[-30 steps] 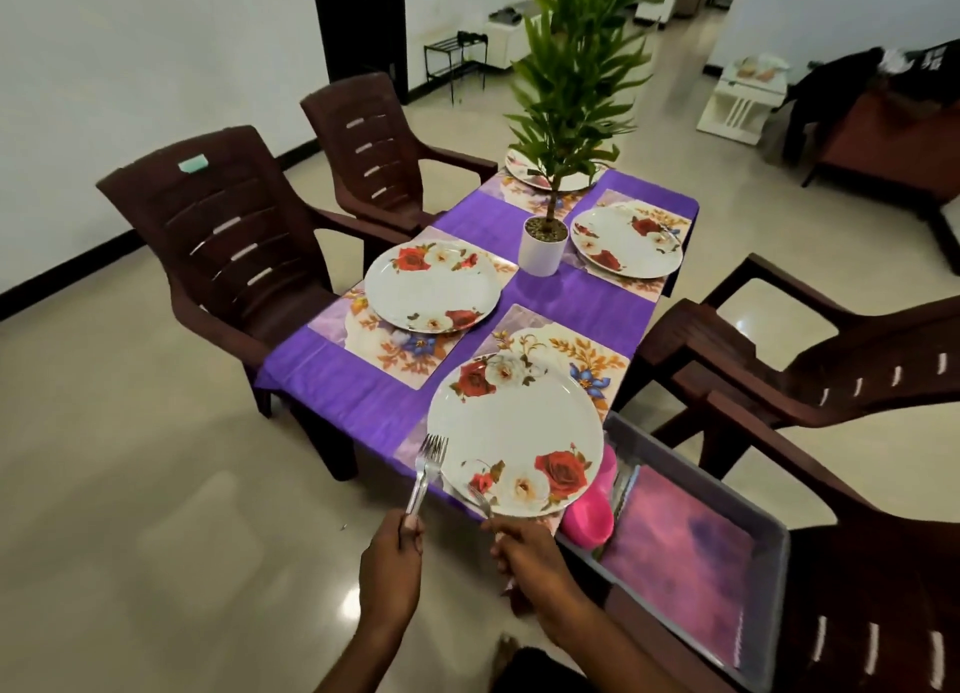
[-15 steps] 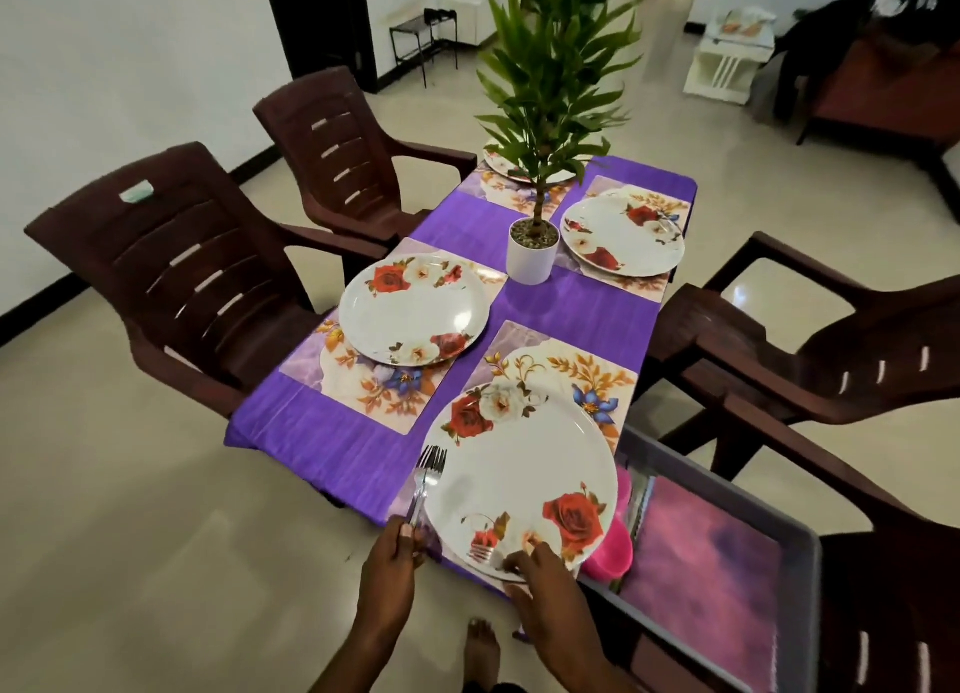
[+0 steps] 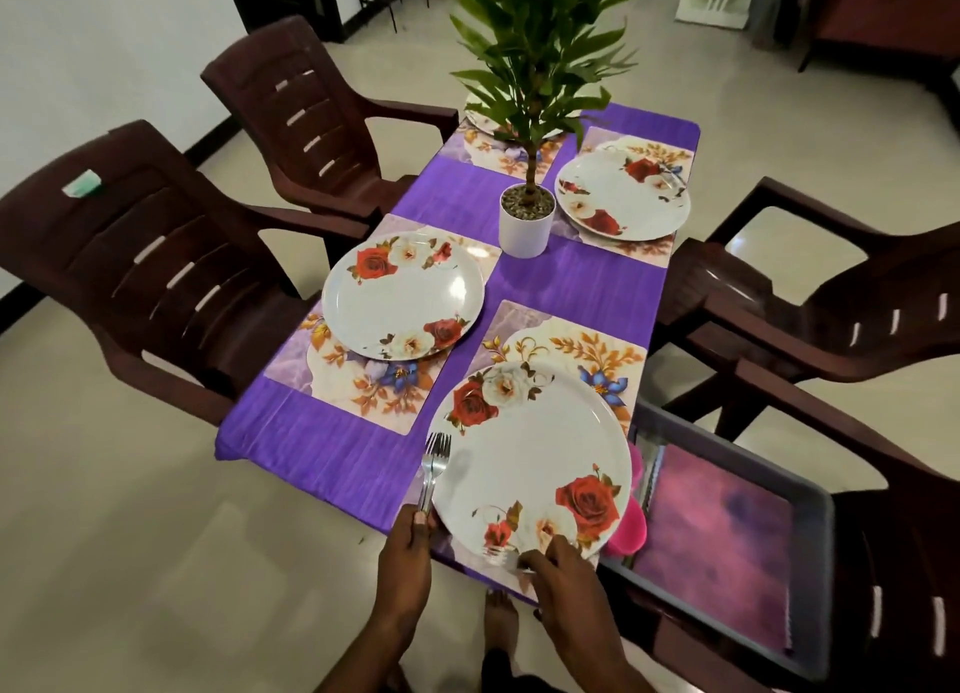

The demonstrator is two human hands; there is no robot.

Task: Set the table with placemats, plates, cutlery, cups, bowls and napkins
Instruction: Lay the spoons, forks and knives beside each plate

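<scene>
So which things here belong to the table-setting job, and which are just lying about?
Job:
- left hand gripping steel forks
- right hand pinching a small piece of cutlery
- near white rose-patterned plate
- floral placemats
- grey plastic tray with pink cups

Lying about:
- potted green plant
- brown plastic chairs

Domestic dining area: purple-clothed worktop laid with floral plates, brown plastic armchairs around it, potted plant, tiled floor, sofa at far right.
</scene>
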